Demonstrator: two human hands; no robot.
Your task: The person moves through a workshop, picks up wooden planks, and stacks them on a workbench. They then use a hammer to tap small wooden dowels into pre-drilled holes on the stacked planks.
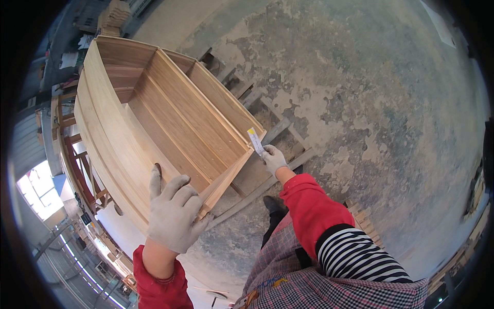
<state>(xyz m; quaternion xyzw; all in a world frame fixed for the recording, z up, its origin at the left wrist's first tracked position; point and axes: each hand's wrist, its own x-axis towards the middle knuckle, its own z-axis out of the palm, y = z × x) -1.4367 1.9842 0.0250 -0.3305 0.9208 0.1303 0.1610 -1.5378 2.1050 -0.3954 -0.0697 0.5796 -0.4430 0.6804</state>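
Wooden box [103, 129] ahead and leftward, left hand [176, 216] spread over its near end, right hand [275, 158] pinching a pale strip [256, 141] by its right corner: seemingly edge work, next wanting a steady grip.

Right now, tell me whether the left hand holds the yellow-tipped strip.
No, the gloved right hand holds the yellow-tipped strip.
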